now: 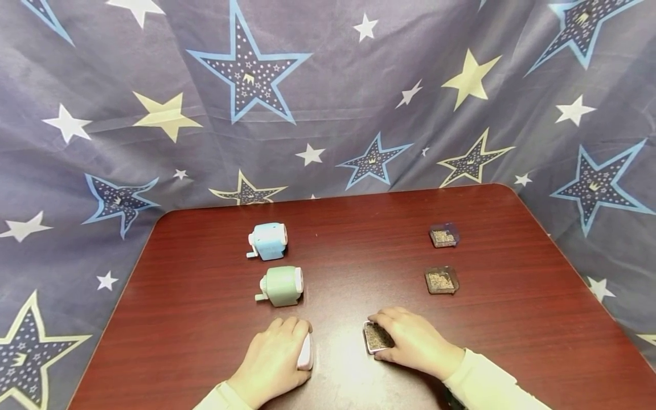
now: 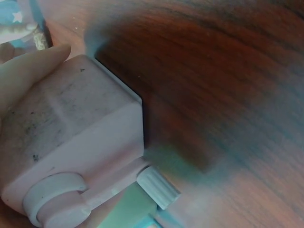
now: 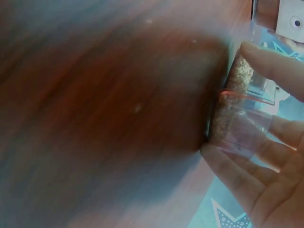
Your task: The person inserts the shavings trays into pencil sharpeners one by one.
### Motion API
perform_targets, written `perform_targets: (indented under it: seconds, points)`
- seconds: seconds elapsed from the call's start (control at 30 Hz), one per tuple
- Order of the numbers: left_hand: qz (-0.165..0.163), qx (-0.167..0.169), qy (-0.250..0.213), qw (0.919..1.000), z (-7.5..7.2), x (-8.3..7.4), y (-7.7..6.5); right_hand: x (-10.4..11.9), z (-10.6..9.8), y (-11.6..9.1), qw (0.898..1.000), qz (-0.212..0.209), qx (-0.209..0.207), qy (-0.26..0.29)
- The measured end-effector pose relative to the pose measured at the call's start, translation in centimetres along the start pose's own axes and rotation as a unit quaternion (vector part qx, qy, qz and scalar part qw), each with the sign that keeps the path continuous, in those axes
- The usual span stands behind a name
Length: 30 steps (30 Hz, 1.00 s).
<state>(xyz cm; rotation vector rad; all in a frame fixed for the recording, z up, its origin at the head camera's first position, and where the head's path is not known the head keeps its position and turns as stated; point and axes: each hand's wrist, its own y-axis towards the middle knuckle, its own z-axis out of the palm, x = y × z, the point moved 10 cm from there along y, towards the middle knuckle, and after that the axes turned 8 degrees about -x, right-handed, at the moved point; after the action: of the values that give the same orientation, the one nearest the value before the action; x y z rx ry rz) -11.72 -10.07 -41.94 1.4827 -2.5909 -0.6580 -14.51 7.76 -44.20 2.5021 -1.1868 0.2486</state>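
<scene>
My left hand (image 1: 271,361) grips a pink crank pencil sharpener (image 2: 90,114) near the table's front. Its crank handle (image 2: 159,187) shows in the left wrist view, while the head view gives only its pale end beside my fingers. To the right, my right hand (image 1: 417,341) holds a small see-through shavings drawer (image 1: 377,337) between thumb and fingers. Brown pencil shavings (image 3: 232,104) fill its lower part in the right wrist view. A gap of table separates the drawer from the pink sharpener.
Beyond my left hand stand a green sharpener (image 1: 283,286) and a blue sharpener (image 1: 269,241). Two more drawers with shavings, a dark one (image 1: 441,281) and a purplish one (image 1: 443,236), lie at the right. A star-patterned cloth (image 1: 328,85) hangs behind the red-brown table (image 1: 359,245).
</scene>
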Motion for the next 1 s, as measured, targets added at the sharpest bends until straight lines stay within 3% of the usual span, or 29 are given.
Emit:
perform_targets:
  seconds: [1.0]
  points:
    - [0.01, -0.012, 0.002, 0.9999, -0.3, -0.1, 0.0, 2.5, 1.5, 1.9, 1.0, -0.011, 0.016, 0.0]
